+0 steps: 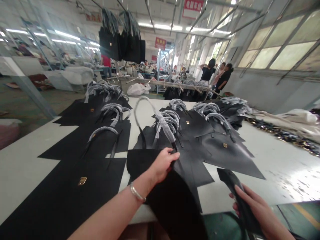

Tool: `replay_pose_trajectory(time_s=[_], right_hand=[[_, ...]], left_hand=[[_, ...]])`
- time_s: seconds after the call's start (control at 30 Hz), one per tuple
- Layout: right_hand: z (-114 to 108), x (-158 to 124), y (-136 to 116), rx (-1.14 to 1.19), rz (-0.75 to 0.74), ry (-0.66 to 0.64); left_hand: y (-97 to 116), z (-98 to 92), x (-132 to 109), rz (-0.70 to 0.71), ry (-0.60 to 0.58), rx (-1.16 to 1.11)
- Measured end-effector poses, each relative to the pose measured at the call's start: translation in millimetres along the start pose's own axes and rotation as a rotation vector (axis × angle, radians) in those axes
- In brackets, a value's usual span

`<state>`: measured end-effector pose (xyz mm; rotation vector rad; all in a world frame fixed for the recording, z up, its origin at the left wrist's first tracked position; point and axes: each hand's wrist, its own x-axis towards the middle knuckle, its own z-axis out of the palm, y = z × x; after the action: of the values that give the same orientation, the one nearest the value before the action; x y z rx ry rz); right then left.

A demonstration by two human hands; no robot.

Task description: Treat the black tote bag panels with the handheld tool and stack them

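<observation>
My left hand [163, 163] is closed on a black bag panel [177, 200], pinching its upper edge where a plastic-wrapped handle [167, 131] joins it. The panel hangs down past the table's front edge, and the handle loops up and away. A silver bracelet [137, 192] is on my left wrist. At the lower right, my right hand [252, 203] grips a black handheld tool [235, 186] with a broad, flat head; its exact kind I cannot make out. That tool is apart from the panel. Black panels with gold clasps [82, 181] lie around my left hand.
The white table [275, 173] bears several stacks of black bag panels with wrapped handles [110, 110]. Shiny gold-and-black hardware [280, 131] lies along the right side. Finished-looking black bags [122, 43] hang behind the table. Several people [207, 71] stand farther back.
</observation>
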<state>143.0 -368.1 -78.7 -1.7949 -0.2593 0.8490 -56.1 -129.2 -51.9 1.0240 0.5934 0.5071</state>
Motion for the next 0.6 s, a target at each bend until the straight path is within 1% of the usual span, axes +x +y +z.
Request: replay_pose_trajectory(time_s=[0.03,0.07,0.1,0.13,0.2,0.23,0.27,0.37,0.47,0.6], right_hand=[[1,-2,-1,-0.017,-0.002,-0.011],[2,-3,-2,-0.036,-0.009,-0.023],[4,-4,-2,-0.056,-0.018,-0.044],[7,-5,-2,-0.078,-0.023,-0.075],[14,-6,2,-0.12,-0.001,-0.149],[19,-5,5,-0.139,0.019,-0.193],[25,-5,8,-0.161,0.041,-0.242],[45,-2,16,-0.222,0.083,-0.362],[65,1,17,-0.269,0.089,-0.449],[90,7,9,-0.347,0.089,-0.583]], left_hand=[[-24,-0.5,5,-0.03,-0.022,0.106],[-46,-3.6,6,-0.023,-0.047,0.288],[-66,-8.7,3,0.029,-0.082,0.519],[-82,-15.2,-3,0.113,-0.132,0.764],[-105,-29.3,-19,0.304,-0.212,1.183],[-112,-35.4,-28,0.379,-0.239,1.319],[-117,-40.4,-36,0.427,-0.251,1.409],[-125,-47.8,-48,0.495,-0.262,1.523],[-129,-48.7,-47,0.514,-0.282,1.553],[-131,-50.0,-43,0.527,-0.281,1.542]])
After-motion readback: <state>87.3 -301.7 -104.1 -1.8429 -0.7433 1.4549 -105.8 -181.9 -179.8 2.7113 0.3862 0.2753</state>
